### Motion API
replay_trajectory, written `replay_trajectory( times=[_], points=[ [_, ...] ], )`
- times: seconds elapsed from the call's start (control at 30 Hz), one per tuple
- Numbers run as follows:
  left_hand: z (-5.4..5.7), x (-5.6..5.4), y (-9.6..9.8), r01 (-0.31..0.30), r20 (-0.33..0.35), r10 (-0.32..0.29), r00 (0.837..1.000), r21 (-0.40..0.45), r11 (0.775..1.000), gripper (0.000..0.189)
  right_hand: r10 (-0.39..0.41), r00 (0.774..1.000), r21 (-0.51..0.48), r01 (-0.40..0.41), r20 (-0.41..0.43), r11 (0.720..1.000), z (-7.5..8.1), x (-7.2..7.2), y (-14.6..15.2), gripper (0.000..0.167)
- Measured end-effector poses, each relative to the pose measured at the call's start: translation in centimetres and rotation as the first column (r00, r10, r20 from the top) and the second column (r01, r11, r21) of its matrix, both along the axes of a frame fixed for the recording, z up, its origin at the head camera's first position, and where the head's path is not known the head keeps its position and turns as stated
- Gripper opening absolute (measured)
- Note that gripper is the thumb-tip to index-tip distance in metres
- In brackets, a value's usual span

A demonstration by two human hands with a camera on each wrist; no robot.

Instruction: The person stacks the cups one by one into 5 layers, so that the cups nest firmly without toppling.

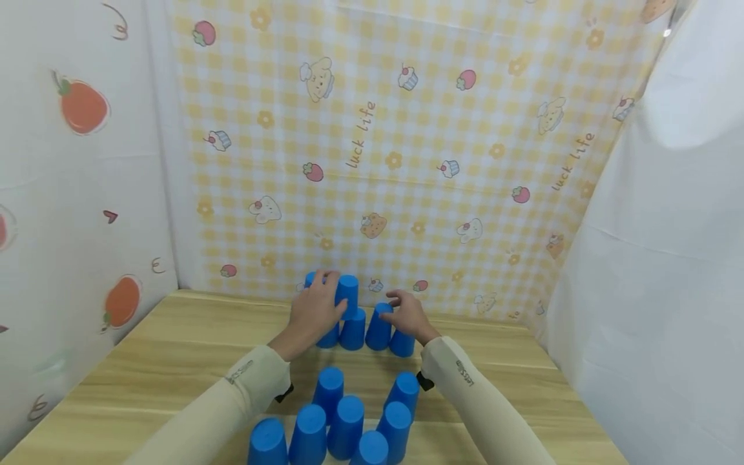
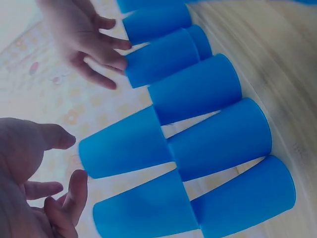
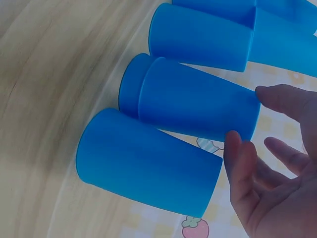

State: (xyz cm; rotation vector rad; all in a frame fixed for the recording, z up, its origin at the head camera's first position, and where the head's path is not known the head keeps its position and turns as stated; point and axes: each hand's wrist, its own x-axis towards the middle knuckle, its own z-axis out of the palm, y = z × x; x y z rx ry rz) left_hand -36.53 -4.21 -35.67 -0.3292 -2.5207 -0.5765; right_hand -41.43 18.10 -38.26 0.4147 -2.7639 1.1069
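Note:
At the back of the table stands a row of upside-down blue cups, with two more on top at its left end. My left hand (image 1: 316, 307) is by the upper blue cup (image 1: 347, 298); in the left wrist view its thumb and fingers are beside that cup's narrow end, not gripping it. Farther right, my right hand (image 1: 409, 314) pinches the narrow top of another blue cup (image 3: 198, 99) between thumb and fingers. A second rim shows under that cup, so it sits over another cup. The row's rightmost blue cup (image 3: 148, 163) stands beside it.
Nearer to me, several upside-down blue cups (image 1: 346, 427) stand on the wooden table (image 1: 197, 349) between my forearms. A patterned cloth (image 1: 395, 194) hangs close behind the back row. White sheets (image 1: 645, 271) hang at both sides.

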Motion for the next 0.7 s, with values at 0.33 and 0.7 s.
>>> replay_trajectory(
  times=[0.33,0.7],
  points=[
    [-0.8,4.3,-3.3,0.114,0.148,-0.128,0.981,0.099,0.989,0.049,-0.035,0.998,-0.013,0.035,-0.052,0.999,1.8,0.2,0.0,0.043],
    [-1.7,6.7,-6.9,0.254,0.307,-0.336,0.890,0.275,0.927,0.038,-0.040,0.994,-0.041,0.036,-0.105,0.999,4.7,0.7,-0.2,0.044]
  ],
)
